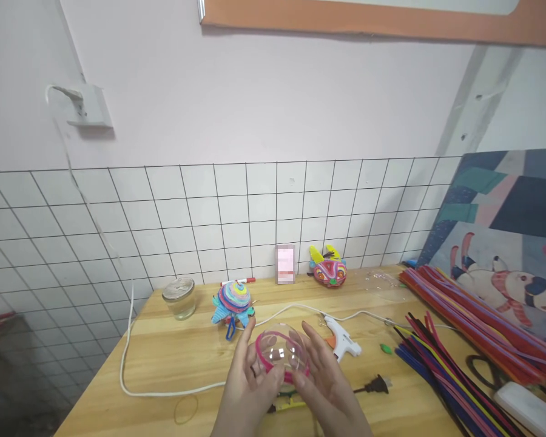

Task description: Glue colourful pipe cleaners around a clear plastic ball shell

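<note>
Between my two hands I hold a clear plastic dome (pixel 279 346) with a pink pipe cleaner running round its rim. My left hand (pixel 252 379) grips it from the left, thumb on the near edge. My right hand (pixel 323 376) closes on it from the right, its thumb also at the near rim. Just beyond my right fingers lies a white glue gun (pixel 343 338). A turtle-like figure (pixel 234 300) of coiled coloured pipe cleaners sits past my left fingertips. Under the hands, a yellow-handled tool (pixel 291 404) is partly hidden.
Along the back stand a glass jar (pixel 179 297), a red marker (pixel 246 281), a phone (pixel 285 264) and a pink animal head (pixel 330 270). Bundled pipe cleaners (pixel 441 370) and a white power strip (pixel 530 409) lie right. A white cable (pixel 164 393) crosses the table; a black plug (pixel 377 385) lies near my right hand.
</note>
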### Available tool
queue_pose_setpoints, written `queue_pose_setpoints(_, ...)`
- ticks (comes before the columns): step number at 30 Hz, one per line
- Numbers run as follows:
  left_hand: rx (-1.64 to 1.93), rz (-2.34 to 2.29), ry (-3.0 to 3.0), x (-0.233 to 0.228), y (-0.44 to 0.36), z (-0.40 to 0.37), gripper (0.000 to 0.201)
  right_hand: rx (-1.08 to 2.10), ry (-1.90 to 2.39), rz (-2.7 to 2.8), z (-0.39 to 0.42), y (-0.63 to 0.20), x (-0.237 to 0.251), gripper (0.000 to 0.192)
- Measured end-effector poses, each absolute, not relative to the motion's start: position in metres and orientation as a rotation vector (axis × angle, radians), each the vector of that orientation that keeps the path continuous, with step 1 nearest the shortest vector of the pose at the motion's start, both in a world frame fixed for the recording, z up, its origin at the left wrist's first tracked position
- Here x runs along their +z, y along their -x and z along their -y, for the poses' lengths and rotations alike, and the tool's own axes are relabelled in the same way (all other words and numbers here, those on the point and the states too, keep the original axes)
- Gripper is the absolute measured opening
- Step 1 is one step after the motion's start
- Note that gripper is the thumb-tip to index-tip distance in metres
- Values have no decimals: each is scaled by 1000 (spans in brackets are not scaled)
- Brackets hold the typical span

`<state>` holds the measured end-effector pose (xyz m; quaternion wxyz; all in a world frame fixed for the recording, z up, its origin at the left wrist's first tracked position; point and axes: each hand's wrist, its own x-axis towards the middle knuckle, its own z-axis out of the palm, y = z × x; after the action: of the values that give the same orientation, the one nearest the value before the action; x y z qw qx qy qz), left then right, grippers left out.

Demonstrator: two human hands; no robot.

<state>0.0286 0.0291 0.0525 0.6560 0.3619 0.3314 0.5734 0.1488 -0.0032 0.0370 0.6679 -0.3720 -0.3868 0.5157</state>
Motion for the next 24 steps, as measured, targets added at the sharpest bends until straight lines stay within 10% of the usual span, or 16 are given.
queue_pose_setpoints(9, 1270, -778, -779, 60, -29, -27, 115, 1230, 795, 812, 4, -149, 41, 76)
queue_pose_setpoints(24, 1168, -634, -467, 76, 1, -39, 41, 1168, 925, 713, -11, -164, 47, 30)
